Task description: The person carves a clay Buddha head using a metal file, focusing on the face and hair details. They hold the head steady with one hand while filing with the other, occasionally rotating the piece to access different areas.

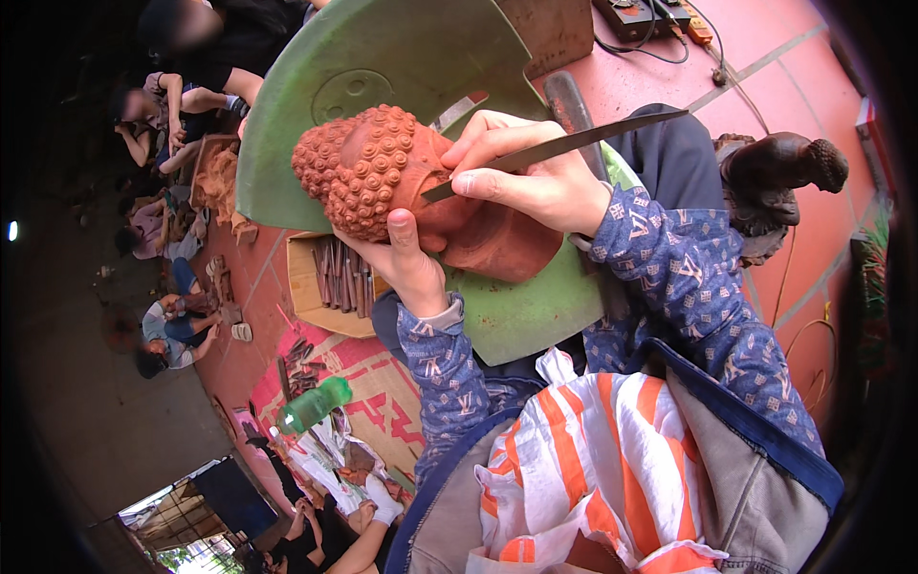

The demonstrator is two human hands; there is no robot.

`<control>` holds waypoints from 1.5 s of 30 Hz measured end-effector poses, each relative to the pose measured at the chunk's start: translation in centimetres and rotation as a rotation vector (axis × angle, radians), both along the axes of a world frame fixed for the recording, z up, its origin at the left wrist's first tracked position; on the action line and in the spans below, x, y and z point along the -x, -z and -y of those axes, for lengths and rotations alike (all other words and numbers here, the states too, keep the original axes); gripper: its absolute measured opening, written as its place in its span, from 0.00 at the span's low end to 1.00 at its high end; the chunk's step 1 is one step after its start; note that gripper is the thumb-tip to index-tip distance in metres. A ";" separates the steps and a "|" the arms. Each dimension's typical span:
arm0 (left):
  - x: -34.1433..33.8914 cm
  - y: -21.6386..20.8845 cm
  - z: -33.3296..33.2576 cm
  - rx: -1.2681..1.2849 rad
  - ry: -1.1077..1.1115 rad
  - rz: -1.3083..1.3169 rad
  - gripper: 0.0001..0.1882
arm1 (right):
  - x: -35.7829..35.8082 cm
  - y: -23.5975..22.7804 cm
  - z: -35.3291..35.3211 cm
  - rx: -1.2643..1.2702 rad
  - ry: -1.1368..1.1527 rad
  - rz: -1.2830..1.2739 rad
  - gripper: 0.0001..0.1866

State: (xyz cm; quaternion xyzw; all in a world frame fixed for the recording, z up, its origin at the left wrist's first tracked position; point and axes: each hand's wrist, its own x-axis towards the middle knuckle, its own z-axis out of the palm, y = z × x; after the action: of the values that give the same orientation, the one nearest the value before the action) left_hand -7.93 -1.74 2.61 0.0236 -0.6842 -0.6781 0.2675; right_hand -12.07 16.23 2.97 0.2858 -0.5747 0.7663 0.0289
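A reddish-brown carved head (pixel 359 172) with rows of round curls lies tilted on its side over a green plastic chair (pixel 535 311). My left hand (pixel 411 263) is closed around its lower side, thumb up against the carving. In my right hand (pixel 535 177) is a long, flat, dark metal carving tool (pixel 612 132), pinched between thumb and fingers. One end of it touches the carved face beside the curls; the other, tapering end points away to the right. A patterned blue sleeve covers each of my forearms.
A cardboard box (pixel 304 292) of narrow chisels stands left of the chair, with a green bottle (pixel 316 406) nearer me. At right is a dark carved figure (pixel 779 182); behind it, a black electrical box (pixel 636 17) with cables. Several people sit at far left. A striped cloth (pixel 583 450) covers my lap.
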 end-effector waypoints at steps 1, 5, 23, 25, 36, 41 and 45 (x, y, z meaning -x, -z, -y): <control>0.0 0.0 0.0 0.003 -0.005 0.002 0.59 | 0.2 0.1 0.0 0.011 -0.005 0.015 0.07; -0.1 -0.2 -0.2 -0.005 -0.009 0.001 0.59 | 0.3 0.3 -0.2 0.136 -0.062 0.125 0.07; -0.3 0.6 0.6 0.057 0.028 -0.029 0.52 | 0.3 0.2 -1.3 0.084 -0.026 0.161 0.12; -0.3 0.6 0.5 0.059 0.029 -0.035 0.52 | 0.1 -0.1 -0.8 0.050 0.002 0.063 0.11; -0.3 0.7 0.5 0.064 0.034 -0.042 0.49 | -0.1 -0.5 -0.7 0.018 -0.065 0.256 0.10; -0.5 0.3 0.2 0.065 0.038 -0.024 0.50 | -0.4 -1.1 -0.5 -0.052 -0.027 0.136 0.10; -0.5 0.1 0.0 0.064 0.043 -0.024 0.51 | 0.0 -0.4 -0.7 0.031 -0.074 0.290 0.09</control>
State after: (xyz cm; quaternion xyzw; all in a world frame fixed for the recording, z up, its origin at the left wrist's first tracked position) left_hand -7.46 -1.69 2.55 -0.0076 -0.7028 -0.6615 0.2615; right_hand -12.08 16.92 3.39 0.1925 -0.5499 0.8090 -0.0784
